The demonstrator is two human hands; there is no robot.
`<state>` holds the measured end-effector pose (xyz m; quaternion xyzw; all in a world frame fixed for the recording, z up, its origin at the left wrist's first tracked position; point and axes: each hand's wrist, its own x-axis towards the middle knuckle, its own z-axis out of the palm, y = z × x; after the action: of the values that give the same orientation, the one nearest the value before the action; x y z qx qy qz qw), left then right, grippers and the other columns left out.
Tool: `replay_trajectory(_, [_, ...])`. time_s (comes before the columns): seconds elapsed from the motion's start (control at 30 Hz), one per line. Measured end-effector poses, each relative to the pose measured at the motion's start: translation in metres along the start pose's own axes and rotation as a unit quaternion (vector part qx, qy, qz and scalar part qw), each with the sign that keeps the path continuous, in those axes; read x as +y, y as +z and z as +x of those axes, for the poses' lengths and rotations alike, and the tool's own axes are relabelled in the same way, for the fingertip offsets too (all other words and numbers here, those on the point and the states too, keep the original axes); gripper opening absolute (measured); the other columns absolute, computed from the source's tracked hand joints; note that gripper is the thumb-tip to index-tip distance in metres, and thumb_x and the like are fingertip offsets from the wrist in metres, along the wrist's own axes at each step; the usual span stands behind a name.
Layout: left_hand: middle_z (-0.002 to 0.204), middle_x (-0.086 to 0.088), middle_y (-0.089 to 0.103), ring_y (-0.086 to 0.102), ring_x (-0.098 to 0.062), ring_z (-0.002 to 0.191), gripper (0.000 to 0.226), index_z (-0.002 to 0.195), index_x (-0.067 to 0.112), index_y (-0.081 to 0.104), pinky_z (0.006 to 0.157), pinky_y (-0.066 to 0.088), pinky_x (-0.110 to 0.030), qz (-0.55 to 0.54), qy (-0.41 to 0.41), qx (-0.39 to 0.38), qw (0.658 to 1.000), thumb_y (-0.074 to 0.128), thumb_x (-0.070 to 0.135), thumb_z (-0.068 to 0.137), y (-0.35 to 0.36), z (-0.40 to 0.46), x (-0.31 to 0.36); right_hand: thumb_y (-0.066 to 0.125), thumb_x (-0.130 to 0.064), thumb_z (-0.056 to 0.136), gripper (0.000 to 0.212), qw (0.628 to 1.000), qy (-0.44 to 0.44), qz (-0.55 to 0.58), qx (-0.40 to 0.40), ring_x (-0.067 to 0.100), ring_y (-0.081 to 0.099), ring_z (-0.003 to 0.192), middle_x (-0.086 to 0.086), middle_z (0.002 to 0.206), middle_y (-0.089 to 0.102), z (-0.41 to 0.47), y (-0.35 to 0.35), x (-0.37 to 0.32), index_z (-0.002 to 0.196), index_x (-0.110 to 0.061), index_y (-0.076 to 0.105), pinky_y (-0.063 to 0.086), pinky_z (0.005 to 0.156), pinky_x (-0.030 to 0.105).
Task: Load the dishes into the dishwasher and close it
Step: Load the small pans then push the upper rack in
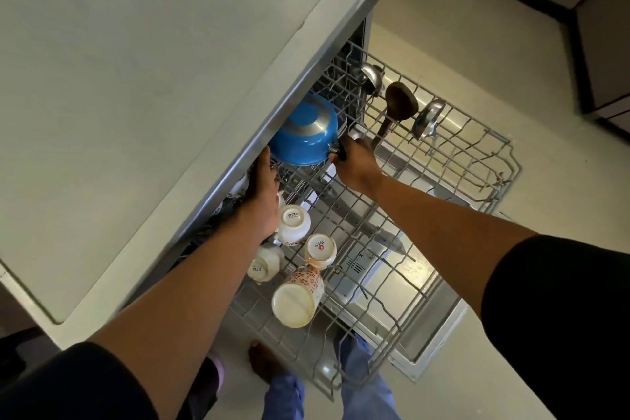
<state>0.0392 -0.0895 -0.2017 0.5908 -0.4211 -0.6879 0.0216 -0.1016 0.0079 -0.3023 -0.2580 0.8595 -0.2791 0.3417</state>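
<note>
Blue saucepan point(305, 131), inverted so it will drain, sits at the back of the pulled-out upper rack point(443, 160) under the counter edge, right hand point(356, 164) gripping its side handle, left hand point(264, 194) steadying the rim, finger state not discernible.

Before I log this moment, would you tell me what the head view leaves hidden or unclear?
- Blue pot: its far side sits under the countertop.
- Left hand: fingertips hidden behind the pot, so its grip is unclear.
- Right hand: the handle it grips is mostly covered by the fingers.
- Upper rack: its inner part is hidden by the countertop.
- Mugs: the printing is too small to read fully.
</note>
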Motion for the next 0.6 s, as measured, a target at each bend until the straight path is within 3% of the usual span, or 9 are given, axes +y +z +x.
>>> replay_trajectory(0.07, [0.171, -0.001, 0.02, 0.019, -0.021, 0.157, 0.07, 0.163, 0.027, 0.021, 0.125, 0.015, -0.04, 0.006, 0.002, 0.004, 1.0, 0.031, 0.063, 0.104, -0.001, -0.001, -0.001, 0.052, -0.027, 0.104, 0.028, 1.0, 0.009, -0.016, 0.005, 0.03, 0.058, 0.102, 0.012, 0.113, 0.06, 0.0, 0.003, 0.002, 0.127, -0.013, 0.056, 0.044, 0.082, 0.034])
replay_trajectory(0.2, [0.171, -0.001, 0.02, 0.018, -0.022, 0.158, 0.072, 0.163, 0.027, 0.022, 0.126, 0.016, -0.041, 0.006, 0.009, -0.005, 1.0, 0.033, 0.065, 0.103, -0.002, -0.009, 0.0, 0.053, -0.026, 0.102, 0.03, 0.996, 0.013, -0.089, 0.017, 0.036, 0.054, 0.121, 0.017, 0.121, 0.062, -0.002, 0.001, 0.0, 0.128, -0.013, 0.057, 0.05, 0.103, 0.047])
replay_trajectory(0.37, [0.17, -0.001, 0.024, 0.022, -0.028, 0.156, 0.072, 0.163, 0.03, 0.023, 0.128, 0.018, -0.048, 0.008, 0.018, -0.031, 0.999, 0.031, 0.068, 0.103, 0.004, -0.026, 0.005, 0.054, -0.028, 0.1, 0.044, 0.994, 0.007, -0.104, 0.013, 0.04, 0.054, 0.125, 0.019, 0.134, 0.056, -0.019, -0.019, -0.013, 0.141, -0.015, 0.046, 0.053, 0.101, 0.053])
replay_trajectory(0.43, [0.169, -0.002, 0.028, 0.028, -0.03, 0.154, 0.071, 0.162, 0.028, 0.026, 0.127, 0.021, -0.048, -0.004, 0.014, -0.04, 0.999, 0.032, 0.066, 0.103, 0.01, -0.038, 0.007, 0.055, -0.031, 0.101, 0.048, 0.994, -0.026, -0.104, 0.017, 0.037, 0.058, 0.121, 0.017, 0.134, 0.057, -0.031, -0.033, -0.023, 0.145, -0.017, 0.044, 0.055, 0.098, 0.047])
replay_trajectory(0.6, [0.159, -0.003, 0.045, 0.045, -0.031, 0.143, 0.063, 0.151, 0.027, 0.045, 0.116, 0.035, -0.046, 0.002, 0.021, -0.103, 0.994, 0.036, 0.066, 0.102, 0.027, -0.088, 0.011, 0.055, -0.033, 0.101, 0.037, 0.992, -0.092, -0.083, 0.013, 0.031, 0.068, 0.109, 0.012, 0.124, 0.071, -0.072, -0.081, -0.068, 0.134, -0.016, 0.061, 0.056, 0.087, 0.037])
